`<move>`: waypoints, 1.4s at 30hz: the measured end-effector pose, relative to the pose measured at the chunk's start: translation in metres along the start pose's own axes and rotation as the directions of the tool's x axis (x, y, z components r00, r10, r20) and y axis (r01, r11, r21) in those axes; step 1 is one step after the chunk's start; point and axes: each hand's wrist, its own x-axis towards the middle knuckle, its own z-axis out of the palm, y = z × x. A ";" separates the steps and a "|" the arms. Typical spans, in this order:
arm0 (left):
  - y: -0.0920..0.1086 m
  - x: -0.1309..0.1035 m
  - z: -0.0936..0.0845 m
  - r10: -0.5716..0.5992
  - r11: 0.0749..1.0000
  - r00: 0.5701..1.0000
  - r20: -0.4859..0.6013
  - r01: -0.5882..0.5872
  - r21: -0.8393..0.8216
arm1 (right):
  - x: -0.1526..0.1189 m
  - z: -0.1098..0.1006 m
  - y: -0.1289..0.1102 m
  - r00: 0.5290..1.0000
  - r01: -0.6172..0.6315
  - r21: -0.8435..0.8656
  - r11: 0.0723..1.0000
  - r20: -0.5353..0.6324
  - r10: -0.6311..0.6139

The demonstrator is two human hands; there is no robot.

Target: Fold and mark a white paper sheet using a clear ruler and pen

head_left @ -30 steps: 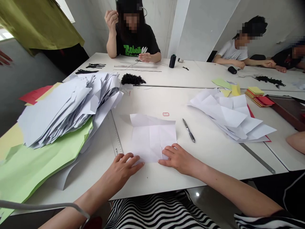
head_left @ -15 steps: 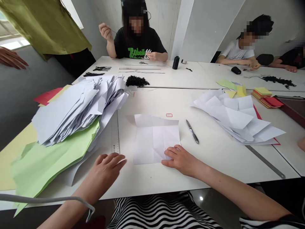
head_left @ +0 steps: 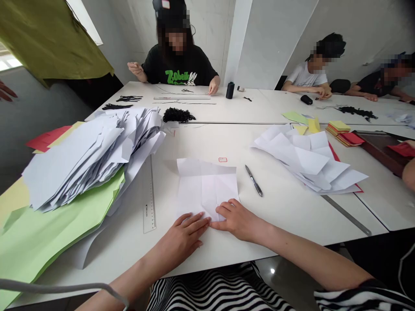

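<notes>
A creased white sheet of paper [head_left: 189, 190] lies on the table in front of me, its far edge standing slightly up. My right hand [head_left: 238, 219] is at the sheet's near right corner, fingers bent over the paper and thumb at its near edge. Stretched toward it, my left hand [head_left: 191, 231] rests at the near edge with fingers extended, their tips almost meeting my right thumb. The fingers partly hide that edge and corner. A pen [head_left: 253, 180] lies right of the sheet, a clear ruler [head_left: 149, 203] left of it.
A tall stack of white paper [head_left: 78, 155] over green sheets [head_left: 65, 229] fills the left side. Folded white papers [head_left: 308, 160] and a metal ruler [head_left: 346, 215] lie right. Black cord [head_left: 178, 115] and a thread spool [head_left: 230, 90] are beyond. Other people sit across the table.
My left hand has moved right, from beside the ruler onto the sheet's near edge. My right hand stays at the near right corner. The view has shifted slightly.
</notes>
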 end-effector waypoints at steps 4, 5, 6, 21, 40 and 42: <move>-0.003 -0.001 -0.001 -0.014 0.999 1.000 0.019 0.015 -0.031 | -0.002 -0.002 0.003 1.000 0.001 0.013 1.000 0.012 -0.002; -0.003 -0.001 -0.001 -0.017 0.999 1.000 0.019 0.018 -0.038 | -0.005 -0.002 0.004 1.000 -0.005 0.016 1.000 0.011 0.005; -0.003 -0.001 -0.002 -0.018 0.999 1.000 0.019 0.019 -0.043 | -0.009 -0.001 0.005 1.000 -0.015 0.018 1.000 0.010 0.015; -0.002 0.008 -0.005 -0.044 0.990 0.999 -0.031 0.039 -0.135 | -0.094 -0.002 0.028 0.961 -0.270 0.038 0.962 -0.059 0.271; -0.022 0.017 -0.013 -0.150 0.975 0.911 -0.383 0.200 0.095 | -0.046 0.010 -0.003 0.693 -0.480 0.744 0.465 -0.004 0.721; -0.027 0.017 -0.022 -0.080 0.976 0.888 -0.452 0.163 0.147 | -0.040 0.007 -0.003 0.697 -0.416 0.792 0.446 -0.037 0.716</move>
